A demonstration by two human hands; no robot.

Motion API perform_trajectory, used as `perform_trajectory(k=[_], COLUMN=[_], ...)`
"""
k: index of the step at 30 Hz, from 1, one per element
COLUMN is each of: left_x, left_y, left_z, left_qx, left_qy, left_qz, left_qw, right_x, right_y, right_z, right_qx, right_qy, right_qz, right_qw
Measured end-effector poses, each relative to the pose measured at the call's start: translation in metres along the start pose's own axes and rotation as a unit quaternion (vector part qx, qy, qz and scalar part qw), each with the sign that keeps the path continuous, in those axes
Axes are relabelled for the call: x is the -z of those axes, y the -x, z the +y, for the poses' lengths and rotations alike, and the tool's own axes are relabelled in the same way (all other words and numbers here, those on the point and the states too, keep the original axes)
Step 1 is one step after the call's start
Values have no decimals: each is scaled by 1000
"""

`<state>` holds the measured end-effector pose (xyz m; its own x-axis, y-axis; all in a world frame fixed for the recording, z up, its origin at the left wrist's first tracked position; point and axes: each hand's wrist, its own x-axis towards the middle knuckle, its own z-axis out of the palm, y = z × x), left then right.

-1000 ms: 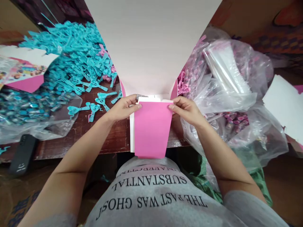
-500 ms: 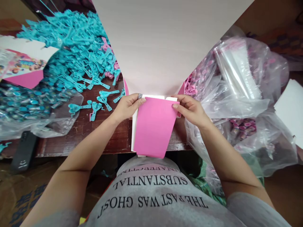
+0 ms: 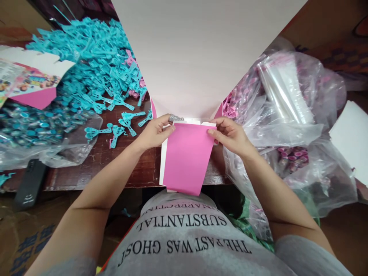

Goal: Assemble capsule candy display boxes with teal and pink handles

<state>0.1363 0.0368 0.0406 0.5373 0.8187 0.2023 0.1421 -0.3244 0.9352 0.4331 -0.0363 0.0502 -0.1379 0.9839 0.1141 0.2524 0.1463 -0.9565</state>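
A cardboard box with a pink outer face [image 3: 188, 157] and a tall white inner panel [image 3: 207, 50] lies partly unfolded in front of me at the table's near edge. My left hand [image 3: 159, 130] pinches the left corner of the pink panel, thumb on top and fingers behind it. A silvery wrapping shows on one of its fingers. The opposite corner is pinched by my right hand [image 3: 230, 132], also with the thumb on the pink side. White flaps [image 3: 191, 121] stick out between the two hands along the fold. Fingertips behind the panel are hidden.
Turquoise plastic clips [image 3: 94, 65] heap at the left, with small turquoise-capped items [image 3: 37, 126] in a bag before them. A printed carton [image 3: 31, 82] and a black phone [image 3: 31, 184] lie farther left. Clear plastic bags [image 3: 284, 92] with pink items crowd the right, beside white card [image 3: 352, 138].
The pink panel's upper edge has come slightly down toward me, and the white flaps behind it show a little more. Both hands keep their hold on the corners.
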Motion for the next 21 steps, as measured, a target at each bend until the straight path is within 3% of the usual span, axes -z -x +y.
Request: perform_trajectory(k=[2, 4, 7, 10, 13, 15, 16, 18, 19, 21], left_x=[-5, -9, -12, -16, -31, -48, -58, -77, -85, -93], left_y=[2, 3, 4, 7, 22, 40, 48, 61, 63, 60], left_z=[-4, -7, -6, 10, 44, 69, 79, 93, 96, 97], left_qx=[-8, -6, 2, -33, -105, -111, -84, 32, 102, 229], left_qy=[-7, -13, -35, -122, -239, -238, -200, -65, 18, 176], left_qz=[13, 25, 24, 29, 169, 227, 199, 84, 36, 5], left_qw=[1000, 1000, 999, 992, 950, 938, 956, 994, 994, 957], right_x=[1, 2, 3, 3, 5, 8, 9, 11, 11, 9], right_y=[2, 4, 5, -5, -24, -36, -40, -45, -46, -44], right_z=[0, -3, -14, -27, -41, -50, -55, -65, -70, -81], right_qx=[84, 159, 192, 116, 2, -65, -94, -133, -136, -109], right_qy=[109, 236, 342, 286, 184, 145, 134, 125, 128, 149], right_qz=[-10, -29, -50, -61, -58, -93, -127, -199, -226, -264], right_qw=[990, 958, 918, 949, 981, 983, 978, 963, 956, 947])
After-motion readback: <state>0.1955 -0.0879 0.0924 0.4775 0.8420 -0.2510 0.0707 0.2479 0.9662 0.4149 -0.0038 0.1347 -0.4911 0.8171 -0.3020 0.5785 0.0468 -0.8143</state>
